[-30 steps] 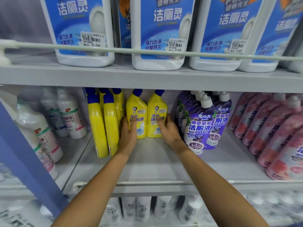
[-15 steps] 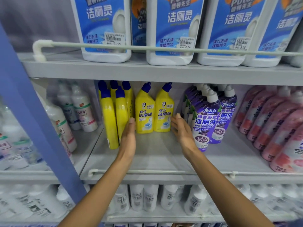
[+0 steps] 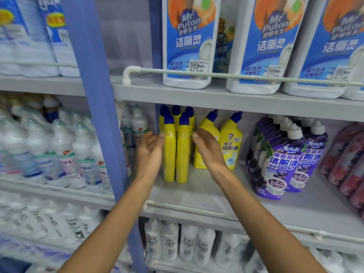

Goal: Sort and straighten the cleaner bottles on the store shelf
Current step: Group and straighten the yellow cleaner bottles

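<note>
Head view shows the left hand (image 3: 150,149) and right hand (image 3: 208,148) flanking the front pair of side-on yellow bottles (image 3: 182,154), both hands loosely spread with fingers gently bent. The left fingertips touch the pair's left side and the right fingertips sit at its right edge, neither wrapped round it. The pair stands upright on the grey shelf (image 3: 206,196), with two label-forward yellow bottles (image 3: 230,142) just right of it, purple bottles (image 3: 283,160) further right, a blue post (image 3: 98,115) well to its left and white jugs (image 3: 187,46) on the shelf above, while both forearms reach up from below, converging towards it.
</note>
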